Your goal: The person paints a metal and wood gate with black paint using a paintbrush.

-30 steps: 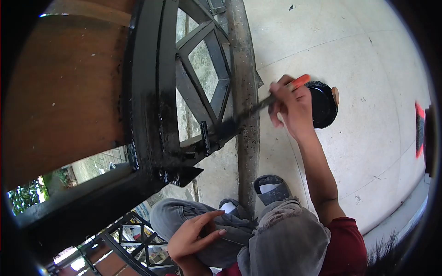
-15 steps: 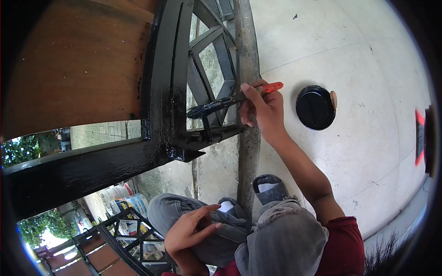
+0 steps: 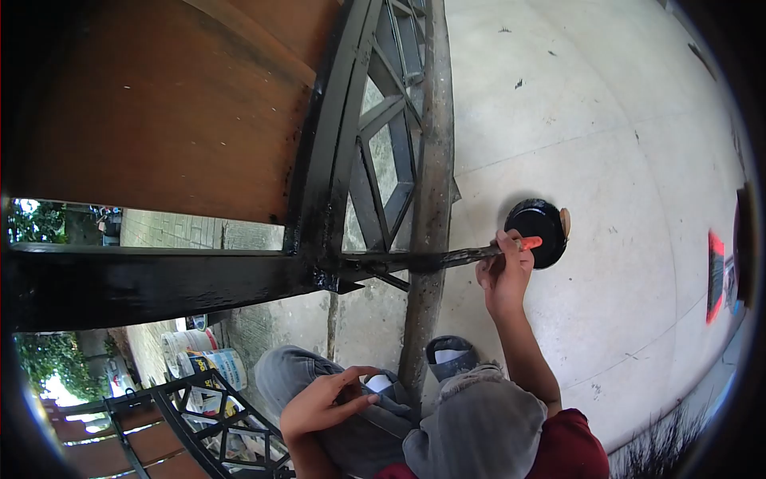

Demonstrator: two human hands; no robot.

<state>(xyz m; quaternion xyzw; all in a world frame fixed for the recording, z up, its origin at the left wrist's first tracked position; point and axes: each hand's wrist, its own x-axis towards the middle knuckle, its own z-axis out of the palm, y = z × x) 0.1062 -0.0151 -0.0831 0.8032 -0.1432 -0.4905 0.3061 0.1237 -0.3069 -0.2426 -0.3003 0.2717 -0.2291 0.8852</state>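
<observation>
My right hand (image 3: 508,275) is closed around a paintbrush (image 3: 467,256) with an orange-red handle end, its dark bristles pointing left toward the metal gate. The black gate frame (image 3: 167,283) looks wet and glossy near the corner, and the brush overlaps its lower bar in this view. Just beyond the hand, a round pot (image 3: 542,219) of black paint sits on the floor with a brown piece at its rim. Over my knee rests my left hand (image 3: 329,405), holding nothing, thumb and forefinger apart.
Brown panels (image 3: 167,112) fill part of the gate. A raised concrete edge (image 3: 435,160) runs beside the pale floor (image 3: 590,176). Another black metal frame (image 3: 215,423) stands at lower left near several buckets (image 3: 227,366). A red-edged dark object (image 3: 714,278) lies far right.
My right hand has moved down and right with the paintbrush, from beside the lattice to near the pot. The view has shifted; my left hand stays over the knee.
</observation>
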